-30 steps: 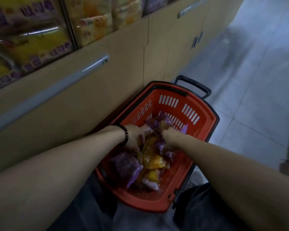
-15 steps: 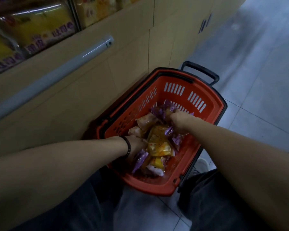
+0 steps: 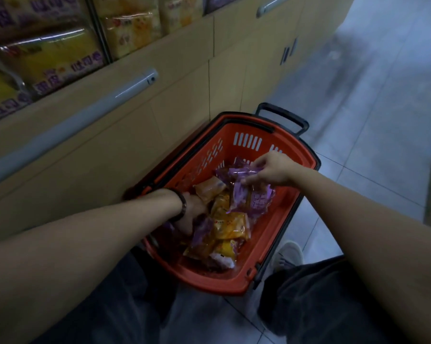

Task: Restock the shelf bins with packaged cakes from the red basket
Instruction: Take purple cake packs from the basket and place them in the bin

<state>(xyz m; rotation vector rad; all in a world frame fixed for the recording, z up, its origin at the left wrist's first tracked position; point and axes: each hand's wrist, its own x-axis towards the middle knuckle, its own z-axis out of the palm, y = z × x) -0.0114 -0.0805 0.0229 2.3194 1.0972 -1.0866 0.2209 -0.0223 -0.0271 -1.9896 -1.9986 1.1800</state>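
The red basket (image 3: 236, 281) stands on the floor against the cabinet, holding several purple and yellow packaged cakes. My right hand (image 3: 271, 167) pinches purple cake packets (image 3: 249, 194) and holds them lifted above the pile. My left hand (image 3: 192, 212), with a dark bracelet on its wrist, reaches down into the left side of the basket among the packets; its fingers are buried and I cannot tell what they grip. A yellow packet (image 3: 230, 225) lies in the middle. The shelf bins (image 3: 53, 53) at upper left hold yellow and purple packaged cakes.
Beige cabinet doors with a long grey handle (image 3: 92, 105) run under the shelf on the left. The basket's black pull handle (image 3: 282, 115) is at its far end. Grey tiled floor stretches to the right. My knees and a white shoe (image 3: 289, 254) are near the basket.
My right hand has risen out of the pile, lifting purple packets. My left hand has pushed deeper into the basket's left side. The view has tilted up a little toward the shelf.
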